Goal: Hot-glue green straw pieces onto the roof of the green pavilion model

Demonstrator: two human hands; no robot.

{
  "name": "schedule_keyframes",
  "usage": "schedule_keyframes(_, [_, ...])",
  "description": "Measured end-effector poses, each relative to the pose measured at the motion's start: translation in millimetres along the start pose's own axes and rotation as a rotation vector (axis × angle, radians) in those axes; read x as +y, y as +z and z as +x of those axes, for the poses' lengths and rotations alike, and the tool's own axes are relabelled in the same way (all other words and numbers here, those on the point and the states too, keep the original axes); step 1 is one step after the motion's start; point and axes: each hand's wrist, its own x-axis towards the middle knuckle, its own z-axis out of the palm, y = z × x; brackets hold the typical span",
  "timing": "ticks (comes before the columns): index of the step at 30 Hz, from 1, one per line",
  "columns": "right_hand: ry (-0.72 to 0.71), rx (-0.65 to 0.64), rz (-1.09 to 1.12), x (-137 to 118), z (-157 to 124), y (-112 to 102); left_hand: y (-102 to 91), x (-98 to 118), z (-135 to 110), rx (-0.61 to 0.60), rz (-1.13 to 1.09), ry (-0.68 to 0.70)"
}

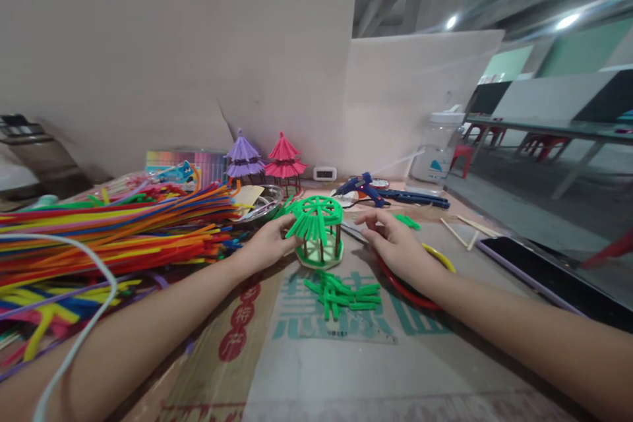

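A small pavilion model [319,237] stands upright in front of me, with a green pipe-cleaner roof, brown posts and a pale many-sided base. Green strips slope down from the roof's near left side. At its left edge, my left hand [271,242] grips the model, its fingertips partly hidden behind the roof. To the right, my right hand [393,241] hovers with bent fingers apart and nothing visible between them. Beneath it lie scissors [408,297] with red and yellow handles, partly covered. Short green pipe-cleaner pieces [346,293] lie in a loose pile before the model.
Bundles of colourful pipe cleaners [148,231] fill the left side. Behind are purple [242,158] and pink [284,158] pavilion models, a metal bowl [264,204], a small clock [324,173] and a blue glue gun [363,188]. A phone [548,273] and bottle [438,145] are right.
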Motion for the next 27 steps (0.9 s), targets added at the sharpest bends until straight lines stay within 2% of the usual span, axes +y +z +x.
schedule_keyframes(5, [0.126,-0.113,0.14,-9,-3,1,1.1,5,0,0.021,0.008,0.014])
schedule_keyframes(8, [0.155,-0.18,0.202,-12,-4,3,0.7,9,0,0.02,0.029,0.023])
schedule_keyframes(13, [0.047,-0.142,0.098,-14,-5,5,0.2,9,0,0.0,0.033,-0.002])
schedule_keyframes(18, [-0.034,-0.119,-0.05,-17,-6,5,3.8,8,0,0.048,0.064,-0.026])
schedule_keyframes(23, [-0.075,-0.108,-0.113,-17,-4,5,9.2,18,-3,0.066,0.093,0.067])
schedule_keyframes(27, [-0.079,-0.102,-0.081,-16,-4,3,9.7,21,-4,0.065,0.126,0.092])
